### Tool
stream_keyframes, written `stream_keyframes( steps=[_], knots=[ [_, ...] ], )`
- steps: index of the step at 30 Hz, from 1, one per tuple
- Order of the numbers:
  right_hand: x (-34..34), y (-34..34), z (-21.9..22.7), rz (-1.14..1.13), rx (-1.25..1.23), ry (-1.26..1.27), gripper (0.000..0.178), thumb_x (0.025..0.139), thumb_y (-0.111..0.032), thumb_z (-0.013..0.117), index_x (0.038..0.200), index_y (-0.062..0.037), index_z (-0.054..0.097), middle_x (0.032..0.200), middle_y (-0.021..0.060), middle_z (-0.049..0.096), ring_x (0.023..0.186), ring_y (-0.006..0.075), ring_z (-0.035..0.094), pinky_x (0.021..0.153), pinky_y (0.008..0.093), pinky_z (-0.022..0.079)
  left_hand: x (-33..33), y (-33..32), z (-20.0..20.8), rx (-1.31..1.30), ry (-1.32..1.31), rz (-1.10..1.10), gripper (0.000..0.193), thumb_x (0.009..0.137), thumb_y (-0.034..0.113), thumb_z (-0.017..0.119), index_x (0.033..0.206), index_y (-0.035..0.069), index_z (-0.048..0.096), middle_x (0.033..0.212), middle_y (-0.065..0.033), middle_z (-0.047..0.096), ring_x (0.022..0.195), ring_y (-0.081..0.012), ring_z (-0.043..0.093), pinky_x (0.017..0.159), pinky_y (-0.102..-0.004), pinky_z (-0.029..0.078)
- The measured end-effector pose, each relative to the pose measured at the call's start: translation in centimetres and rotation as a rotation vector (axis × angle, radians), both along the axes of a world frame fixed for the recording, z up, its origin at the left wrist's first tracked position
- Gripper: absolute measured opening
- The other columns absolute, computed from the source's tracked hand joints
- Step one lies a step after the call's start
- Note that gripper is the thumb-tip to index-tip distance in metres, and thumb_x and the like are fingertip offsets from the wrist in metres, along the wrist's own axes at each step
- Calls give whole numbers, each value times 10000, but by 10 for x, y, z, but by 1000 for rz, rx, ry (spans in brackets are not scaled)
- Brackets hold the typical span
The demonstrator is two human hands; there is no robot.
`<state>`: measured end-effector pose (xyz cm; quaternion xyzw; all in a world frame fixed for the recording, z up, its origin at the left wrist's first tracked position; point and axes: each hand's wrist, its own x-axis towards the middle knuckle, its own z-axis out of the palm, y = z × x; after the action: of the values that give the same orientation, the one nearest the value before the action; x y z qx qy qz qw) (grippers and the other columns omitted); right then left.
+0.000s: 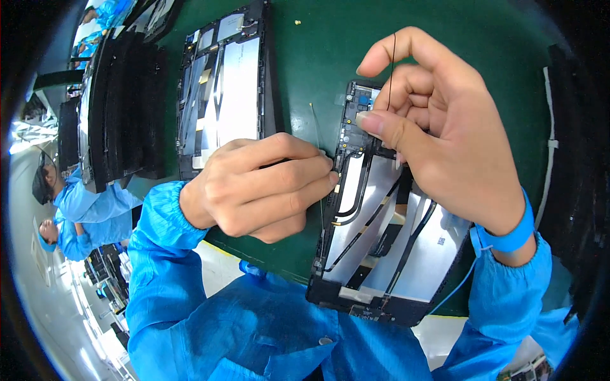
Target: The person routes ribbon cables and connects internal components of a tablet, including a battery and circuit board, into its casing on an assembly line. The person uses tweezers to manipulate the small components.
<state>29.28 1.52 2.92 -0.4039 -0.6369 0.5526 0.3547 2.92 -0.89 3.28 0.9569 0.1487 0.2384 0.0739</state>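
Note:
An opened tablet lies tilted in front of me, with silver battery areas, black flat cables and a dark circuit board showing. At its left edge my left hand is closed, fingertips pressed together against the frame. A thin pale antenna cable with a small gold tip runs up from these fingers. My right hand is over the tablet's upper right part, thumb and fingers pinching a thin black cable. That cable rises past the curled index finger. A blue wrist strap circles the right wrist.
A second opened tablet lies on the green mat at the upper left. Stacked dark panels stand farther left. A tiny yellowish piece lies near the back. Other people in blue sit at the far left.

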Motion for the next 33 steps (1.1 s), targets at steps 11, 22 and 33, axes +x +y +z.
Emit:
stream_keyframes(
  steps=[11,22,33],
  knots=[
    [0,4,4,33,-46,43,202,979,32,788,1152,26,683,920,14,675,768,27,631,675,190,548,-1,-1,0,-103,-151,108,404,663,32,710,1050,0,820,1031,-132,778,858,-281,745,674,-376,640],
    [-2,4,2,-24,116,-69,106,968,41,801,1026,45,712,866,28,702,733,38,635,639,199,538,1,-2,-5,-58,-118,113,415,665,25,707,1066,12,814,1068,-120,778,918,-295,755,721,-390,647],
    [-1,3,-5,-54,89,-50,88,924,-15,830,979,21,771,842,52,765,748,60,697,664,218,559,2,-3,-8,10,-115,101,399,665,53,737,1054,-6,799,1063,-133,769,914,-300,748,728,-389,644]
  ],
)
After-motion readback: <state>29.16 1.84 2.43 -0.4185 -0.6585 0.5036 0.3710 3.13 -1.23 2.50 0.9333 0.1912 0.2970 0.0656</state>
